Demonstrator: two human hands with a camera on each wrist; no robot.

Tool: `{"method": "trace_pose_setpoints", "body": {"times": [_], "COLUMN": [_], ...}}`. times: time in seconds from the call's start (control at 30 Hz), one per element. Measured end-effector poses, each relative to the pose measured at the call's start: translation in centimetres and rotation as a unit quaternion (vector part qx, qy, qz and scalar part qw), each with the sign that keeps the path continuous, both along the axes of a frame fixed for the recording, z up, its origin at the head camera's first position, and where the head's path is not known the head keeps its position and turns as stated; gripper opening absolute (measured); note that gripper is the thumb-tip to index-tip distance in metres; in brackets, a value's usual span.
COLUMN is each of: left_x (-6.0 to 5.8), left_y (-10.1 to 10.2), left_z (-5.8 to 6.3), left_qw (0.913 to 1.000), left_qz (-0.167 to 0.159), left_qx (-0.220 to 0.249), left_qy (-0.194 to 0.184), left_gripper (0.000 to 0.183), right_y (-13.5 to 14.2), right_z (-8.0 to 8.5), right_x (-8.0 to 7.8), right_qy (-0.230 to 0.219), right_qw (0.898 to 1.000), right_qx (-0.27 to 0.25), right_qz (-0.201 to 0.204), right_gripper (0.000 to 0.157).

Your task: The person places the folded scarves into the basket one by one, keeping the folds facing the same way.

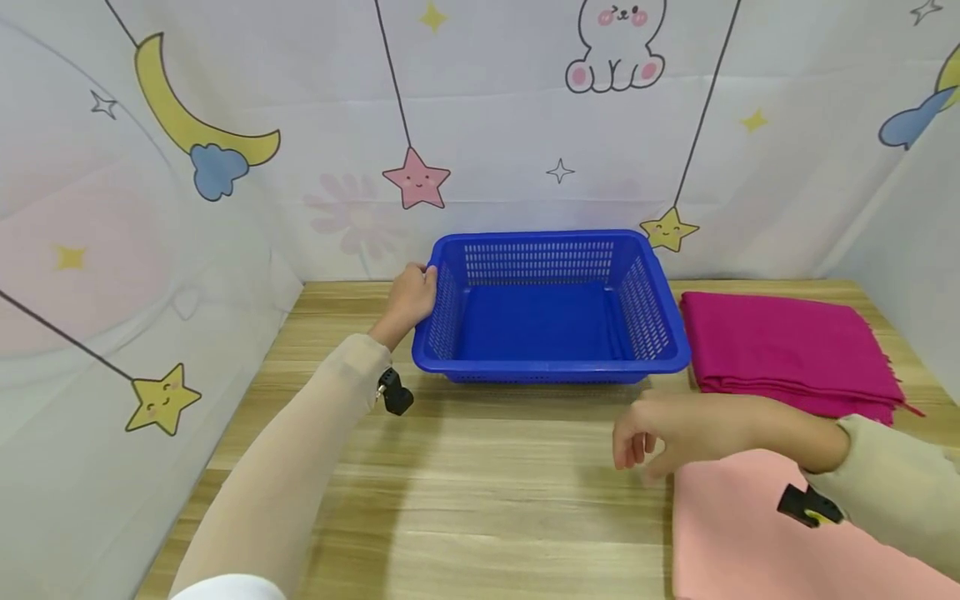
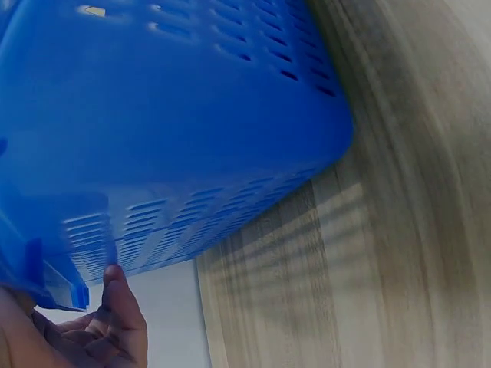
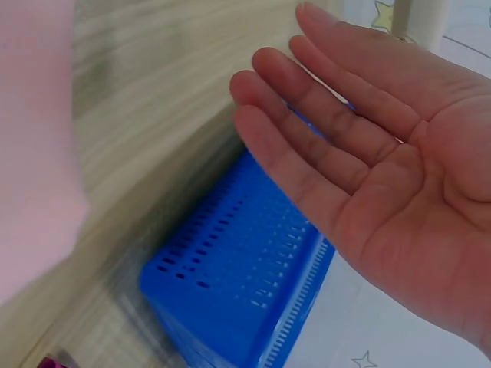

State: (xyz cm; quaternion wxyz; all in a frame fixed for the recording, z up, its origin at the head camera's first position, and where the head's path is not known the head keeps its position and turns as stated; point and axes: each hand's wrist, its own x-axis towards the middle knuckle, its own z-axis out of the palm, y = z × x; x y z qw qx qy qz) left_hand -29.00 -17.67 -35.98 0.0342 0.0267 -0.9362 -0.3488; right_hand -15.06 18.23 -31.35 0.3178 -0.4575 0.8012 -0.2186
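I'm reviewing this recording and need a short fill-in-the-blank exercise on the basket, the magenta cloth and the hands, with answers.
1. The left hand grips the rim of the basket, which is coloured ____.
2. In the head view, the magenta cloth lies to the ____ of the basket.
3. The right hand holds ____.

Missing words: blue; right; nothing.

A rectangular blue slotted basket stands mouth upward on the wooden table.

Beige sleeves, black wrist cameras
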Motion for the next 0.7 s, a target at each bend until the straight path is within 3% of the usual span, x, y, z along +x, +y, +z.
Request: {"method": "trace_pose_setpoints", "body": {"times": [0.2, 0.5, 0.7], "left_x": [-0.2, 0.0, 0.0], "left_y": [-0.1, -0.1, 0.1], "left_z": [-0.7, -0.9, -1.2], "left_qw": [1.0, 0.9992, 0.9988], "left_qz": [-0.007, -0.007, -0.001], "left_qx": [0.006, 0.04, 0.048], "left_qy": [0.002, -0.002, 0.007], "left_gripper": [0.048, 0.047, 0.045], "right_y": [0.6, 1.5, 1.8], "right_z": [-1.4, -4.4, -5.2], "right_x": [0.9, 1.8, 2.1], "right_qy": [0.039, 0.047, 0.055], "right_qw": [0.999, 0.998, 0.997], "right_qx": [0.035, 0.014, 0.049], "right_qz": [0.009, 0.03, 0.027], "right_gripper": [0.026, 0.036, 0.04]}}
